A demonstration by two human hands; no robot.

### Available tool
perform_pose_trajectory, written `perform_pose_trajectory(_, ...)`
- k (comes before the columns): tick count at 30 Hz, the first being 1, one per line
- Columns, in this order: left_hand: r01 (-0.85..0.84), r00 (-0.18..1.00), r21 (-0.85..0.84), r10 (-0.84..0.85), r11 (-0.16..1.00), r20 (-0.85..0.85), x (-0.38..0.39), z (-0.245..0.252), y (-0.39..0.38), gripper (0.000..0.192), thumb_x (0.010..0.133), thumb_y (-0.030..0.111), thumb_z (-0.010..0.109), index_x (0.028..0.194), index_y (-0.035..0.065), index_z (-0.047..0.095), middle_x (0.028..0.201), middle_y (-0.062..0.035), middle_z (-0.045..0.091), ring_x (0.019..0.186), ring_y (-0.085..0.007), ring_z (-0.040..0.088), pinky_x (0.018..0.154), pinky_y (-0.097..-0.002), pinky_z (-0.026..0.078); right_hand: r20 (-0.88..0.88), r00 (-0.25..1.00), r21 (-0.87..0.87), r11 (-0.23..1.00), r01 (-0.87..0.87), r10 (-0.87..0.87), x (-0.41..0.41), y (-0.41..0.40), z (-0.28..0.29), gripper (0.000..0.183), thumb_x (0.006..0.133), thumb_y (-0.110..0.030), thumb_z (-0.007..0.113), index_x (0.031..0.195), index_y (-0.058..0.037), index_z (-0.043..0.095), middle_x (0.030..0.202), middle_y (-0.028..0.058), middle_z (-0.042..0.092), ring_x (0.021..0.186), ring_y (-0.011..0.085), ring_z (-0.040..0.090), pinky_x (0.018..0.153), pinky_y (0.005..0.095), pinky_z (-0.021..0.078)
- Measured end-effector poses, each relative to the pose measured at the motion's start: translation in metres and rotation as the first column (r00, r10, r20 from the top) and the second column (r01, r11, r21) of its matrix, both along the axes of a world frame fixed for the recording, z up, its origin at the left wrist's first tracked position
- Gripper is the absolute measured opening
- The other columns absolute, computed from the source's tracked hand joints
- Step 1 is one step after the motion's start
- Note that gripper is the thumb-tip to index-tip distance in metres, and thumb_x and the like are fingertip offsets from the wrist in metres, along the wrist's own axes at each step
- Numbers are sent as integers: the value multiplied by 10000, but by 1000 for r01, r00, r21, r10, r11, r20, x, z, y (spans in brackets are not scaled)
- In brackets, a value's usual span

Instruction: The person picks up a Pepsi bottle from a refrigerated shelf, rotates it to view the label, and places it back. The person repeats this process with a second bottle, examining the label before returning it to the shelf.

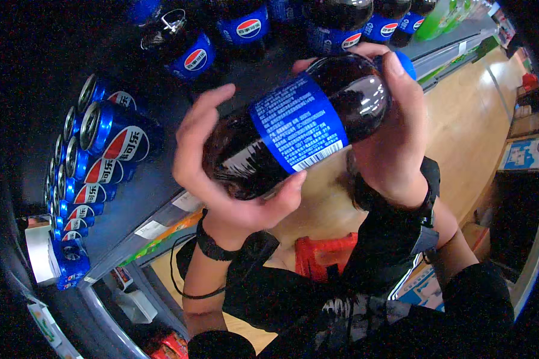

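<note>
A large plastic bottle of dark Pepsi cola [298, 121] lies slantwise between my two hands, its printed back label and barcode facing up. My left hand [224, 179] cups the base, thumb below and fingers around the far side. At the neck end, my right hand [395, 121] grips the shoulder, and the blue cap [405, 65] shows beyond its thumb. Both wrists wear black straps. Behind the bottle is the dark shelf [157, 179], where several upright Pepsi bottles [247, 27] stand at the back.
Rows of blue Pepsi cans [117, 134] fill the shelf's left part. Green bottles [440, 20] stand at the far right. Price tags [152, 229] line the shelf edge. On the wooden floor [462, 116] is a red plastic object [325, 256]; cartons [523, 152] stand along the right side.
</note>
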State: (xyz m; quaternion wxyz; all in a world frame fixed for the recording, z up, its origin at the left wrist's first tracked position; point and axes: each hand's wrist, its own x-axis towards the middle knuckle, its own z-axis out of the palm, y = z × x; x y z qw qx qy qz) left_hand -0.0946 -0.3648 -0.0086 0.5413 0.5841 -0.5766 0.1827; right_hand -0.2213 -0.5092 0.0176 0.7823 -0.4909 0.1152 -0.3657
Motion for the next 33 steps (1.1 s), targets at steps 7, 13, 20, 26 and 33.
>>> perform_pose_trajectory(7, 52, 925, 20, -40, 998, -378, -17, 6, -9, 1131, 719, 616, 828, 1477, -20, 280, 1421, -197, 447, 1273, -299, 480, 1095, -455, 389, 208, 975, 101, 993, 55, -75, -7, -2, 3, 333, 995, -292, 463, 1113, 3, 562, 1182, 134, 574, 1003, 194, 611, 898, 329, 485)
perform_pose_trajectory(13, 57, 981, 91, -38, 994, -192, -6, 0, -3, 1109, 644, 487, 941, 1435, -9, 344, 1325, -124, 445, 1144, -224, 526, 998, -366, 455, 135, 990, 273, 962, -11, -26, 2, 6, 1, 427, 974, -391, 466, 1162, -30, 594, 948, 54, 632, 791, 144, 611, 658, 290, 484)
perform_pose_trajectory(20, 22, 992, 113, -8, 993, -126, -3, -1, -6, 1124, 629, 566, 909, 1424, -13, 365, 1322, -135, 454, 1141, -232, 526, 1005, -368, 444, 69, 998, 340, 940, -16, -8, 9, 3, -1, 512, 987, -489, 438, 1184, -59, 633, 883, 25, 676, 720, 118, 624, 535, 271, 432)
perform_pose_trajectory(26, 14, 992, 146, 4, 989, -125, -6, 0, -8, 1136, 615, 590, 889, 1423, -16, 369, 1316, -146, 474, 1139, -241, 537, 1005, -371, 448, 7, 1000, 360, 933, -10, 8, 6, -2, 1, 543, 991, -450, 418, 1262, -15, 599, 1204, 259, 670, 1100, 336, 666, 1021, 443, 491)
perform_pose_trajectory(33, -6, 994, 217, 30, 976, -105, -9, 6, -12, 1141, 584, 576, 897, 1419, -10, 384, 1325, -145, 504, 1143, -236, 554, 1004, -365, 456, -15, 1000, 363, 932, -15, 22, 3, -10, 2, 534, 989, -462, 435, 1239, -22, 604, 1168, 252, 682, 1074, 324, 679, 967, 424, 528)
